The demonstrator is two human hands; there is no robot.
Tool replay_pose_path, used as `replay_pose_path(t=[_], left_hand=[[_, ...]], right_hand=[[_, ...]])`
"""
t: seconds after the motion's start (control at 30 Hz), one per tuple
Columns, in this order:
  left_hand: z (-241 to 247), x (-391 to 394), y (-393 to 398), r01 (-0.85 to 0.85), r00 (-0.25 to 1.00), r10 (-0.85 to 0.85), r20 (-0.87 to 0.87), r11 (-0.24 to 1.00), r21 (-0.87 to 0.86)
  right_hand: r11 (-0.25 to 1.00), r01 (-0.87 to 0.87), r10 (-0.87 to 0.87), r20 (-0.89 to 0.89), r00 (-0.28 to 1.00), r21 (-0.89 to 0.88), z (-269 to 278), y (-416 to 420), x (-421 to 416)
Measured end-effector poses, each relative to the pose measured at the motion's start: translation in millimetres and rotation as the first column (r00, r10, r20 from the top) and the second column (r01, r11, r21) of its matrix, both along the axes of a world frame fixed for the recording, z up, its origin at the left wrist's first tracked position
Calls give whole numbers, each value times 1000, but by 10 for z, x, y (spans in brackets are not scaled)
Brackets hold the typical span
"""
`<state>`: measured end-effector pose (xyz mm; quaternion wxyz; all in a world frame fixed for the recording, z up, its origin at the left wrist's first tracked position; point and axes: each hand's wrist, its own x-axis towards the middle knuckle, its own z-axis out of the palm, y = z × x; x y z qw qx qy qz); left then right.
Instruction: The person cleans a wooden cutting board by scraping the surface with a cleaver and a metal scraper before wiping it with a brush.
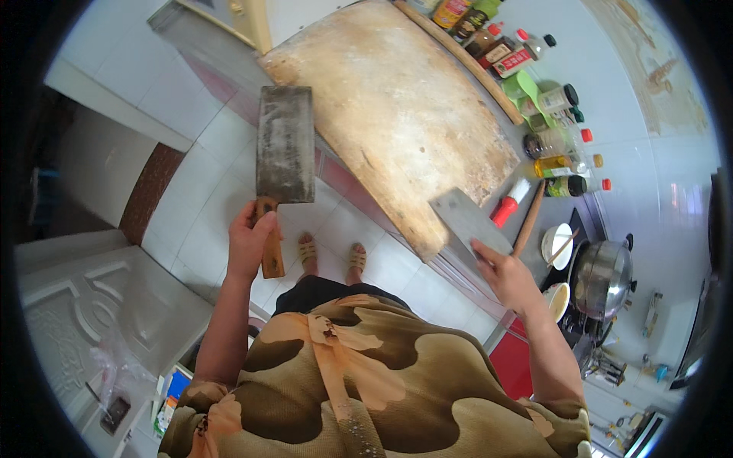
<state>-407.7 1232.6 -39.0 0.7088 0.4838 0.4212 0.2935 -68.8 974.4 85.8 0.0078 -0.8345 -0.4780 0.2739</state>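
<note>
My left hand (252, 237) grips the wooden handle (272, 246) of a cleaver with a dark, worn rectangular blade (286, 143). The cleaver is held upright in the picture, over the floor beside the board's near edge. My right hand (507, 280) holds a flat grey metal blade (472, 223), a scraper or another cleaver; its handle is not visible. Its far end overlaps the lower right corner of a large, flour-dusted wooden board (401, 114). I cannot tell whether it touches the board.
A long rolling pin (464, 63) lies along the board's far side, near several bottles (515, 60). A red-handled brush (511, 203), a thin wooden rod (529, 220), a white bowl (556, 246) and a steel pot (604, 277) stand at right. A carved door (109, 309) is at left.
</note>
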Motion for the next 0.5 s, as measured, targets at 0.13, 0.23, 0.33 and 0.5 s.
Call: replay_pose_path(t=[0.13, 0.23, 0.33, 0.5], left_hand=[[44, 77, 40, -6, 1000, 6, 1, 1000, -11], [144, 132, 109, 43, 999, -43, 28, 999, 24], [181, 59, 136, 61, 998, -62, 2, 997, 37], [69, 16, 110, 73, 996, -74, 42, 997, 16]], right_hand=[[1000, -3, 3, -13, 1000, 11, -83, 686, 32], [999, -27, 28, -10, 1000, 34, -70, 725, 15], [1000, 4, -4, 19, 1000, 27, -25, 288, -128], [1000, -1, 1, 16, 1000, -25, -172, 922, 52]])
